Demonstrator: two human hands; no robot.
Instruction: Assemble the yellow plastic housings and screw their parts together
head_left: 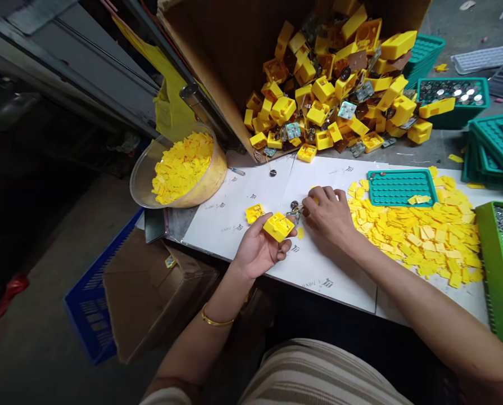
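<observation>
A small open yellow plastic housing [279,226] rests in my left hand [257,250], gripped between thumb and fingers above the white table sheet. My right hand [329,216] is just to its right, fingertips curled down and pressed together; what they hold is hidden, though a bit of yellow shows behind them. Between the two hands lie a small round black part [294,205] and a greyish part with wires [294,216]. A second yellow housing [254,213] sits on the sheet just beyond my left thumb. One flat yellow piece [300,233] lies near my left fingers.
A tipped cardboard box [209,73] spills yellow housings [318,112] at the back. At left stands a clear tub [217,174] of yellow pieces. Flat yellow pieces [428,242] surround a teal tray [403,188] at right, beside a green basket [499,270].
</observation>
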